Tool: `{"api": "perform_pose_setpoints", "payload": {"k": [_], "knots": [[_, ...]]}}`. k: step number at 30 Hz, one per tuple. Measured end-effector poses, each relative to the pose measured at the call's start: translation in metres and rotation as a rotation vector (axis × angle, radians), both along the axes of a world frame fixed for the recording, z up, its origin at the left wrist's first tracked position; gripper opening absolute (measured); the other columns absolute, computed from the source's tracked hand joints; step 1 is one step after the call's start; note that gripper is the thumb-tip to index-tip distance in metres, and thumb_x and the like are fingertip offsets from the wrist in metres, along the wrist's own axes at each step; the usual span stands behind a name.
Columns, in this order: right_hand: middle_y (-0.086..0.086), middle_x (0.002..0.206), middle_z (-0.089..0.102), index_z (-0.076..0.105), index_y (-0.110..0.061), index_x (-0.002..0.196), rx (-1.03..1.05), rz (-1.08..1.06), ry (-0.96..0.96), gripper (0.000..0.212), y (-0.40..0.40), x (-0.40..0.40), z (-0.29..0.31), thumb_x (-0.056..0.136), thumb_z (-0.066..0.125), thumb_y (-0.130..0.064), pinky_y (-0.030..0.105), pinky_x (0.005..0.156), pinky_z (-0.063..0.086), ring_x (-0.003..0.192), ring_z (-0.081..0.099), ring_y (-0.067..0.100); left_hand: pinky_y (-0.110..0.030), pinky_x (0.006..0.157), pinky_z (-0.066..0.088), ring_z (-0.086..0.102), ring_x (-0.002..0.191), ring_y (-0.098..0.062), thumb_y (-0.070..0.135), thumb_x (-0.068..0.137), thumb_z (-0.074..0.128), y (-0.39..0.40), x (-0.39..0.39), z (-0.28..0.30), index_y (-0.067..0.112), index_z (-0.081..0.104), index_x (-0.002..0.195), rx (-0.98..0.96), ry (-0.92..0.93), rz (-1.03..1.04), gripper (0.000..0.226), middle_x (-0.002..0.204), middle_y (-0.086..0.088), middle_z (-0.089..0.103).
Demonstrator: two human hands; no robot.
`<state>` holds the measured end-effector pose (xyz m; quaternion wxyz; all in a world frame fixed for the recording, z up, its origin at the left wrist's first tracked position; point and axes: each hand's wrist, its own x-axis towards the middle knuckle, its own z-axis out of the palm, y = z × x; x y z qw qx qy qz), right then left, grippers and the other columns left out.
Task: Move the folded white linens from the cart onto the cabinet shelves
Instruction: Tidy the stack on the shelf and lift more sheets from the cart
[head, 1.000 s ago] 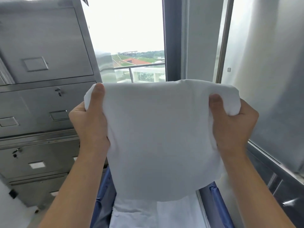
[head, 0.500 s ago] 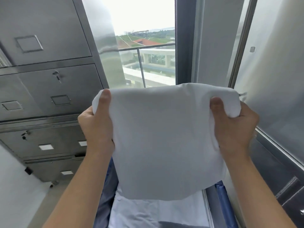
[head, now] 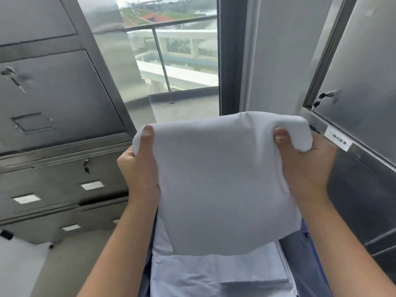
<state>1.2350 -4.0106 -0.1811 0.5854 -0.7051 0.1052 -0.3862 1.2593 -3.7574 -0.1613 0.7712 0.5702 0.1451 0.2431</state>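
A folded white linen (head: 220, 181) hangs in front of me, held up by both hands. My left hand (head: 139, 166) grips its left edge with the thumb on top. Gripping the bunched right corner is my right hand (head: 304, 168). Below the held piece, more folded white linens (head: 214, 273) lie stacked in the cart, whose blue fabric side (head: 308, 243) shows at the right. A steel cabinet (head: 360, 61) with a closed door stands to the right, close to my right hand.
Steel drawer cabinets (head: 53, 125) with locks and label plates fill the left side. A glass window (head: 180, 50) with a railing outside lies straight ahead. A small white label (head: 338, 140) sits on the right cabinet's frame. Grey floor shows at lower left.
The view has tilted downward and the linen sits lower in frame. Both hands keep the same grip. More of the cart stack and the right cabinet frame has come into sight.
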Motion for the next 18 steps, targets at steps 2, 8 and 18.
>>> {"api": "perform_pose_setpoints", "payload": {"k": [2,8,18], "knots": [[-0.011,0.055,0.042,0.05,-0.022,0.057,-0.003,-0.005,0.016,0.038,0.006,0.013,-0.013,0.082,0.077,-0.028,0.018,0.049,0.032,0.051,0.035,0.0,-0.026,0.052,0.034,0.037,0.054,-0.015,0.047,0.083,0.077,0.005,0.02,-0.018,0.021,0.038,0.063,0.008,0.021,-0.019,0.051,0.055,0.007,0.037],[-0.018,0.053,0.044,0.051,-0.026,0.057,0.005,-0.018,0.09,0.037,0.007,0.044,-0.064,0.083,0.076,-0.032,0.025,0.052,0.035,0.054,0.038,0.003,-0.032,0.06,0.039,0.047,0.067,-0.017,0.047,0.08,0.077,0.002,0.068,-0.071,0.018,0.055,0.064,0.017,0.09,-0.084,0.04,0.069,0.003,0.059],[-0.022,0.05,0.05,0.047,-0.033,0.059,-0.062,-0.025,0.286,0.039,-0.032,0.058,-0.156,0.087,0.075,-0.034,0.014,0.05,0.032,0.049,0.044,0.001,-0.026,0.055,0.042,0.046,0.055,-0.008,0.054,0.085,0.071,-0.035,0.096,-0.179,0.015,0.053,0.065,0.145,0.389,-0.16,0.048,0.056,0.012,0.048]]}}
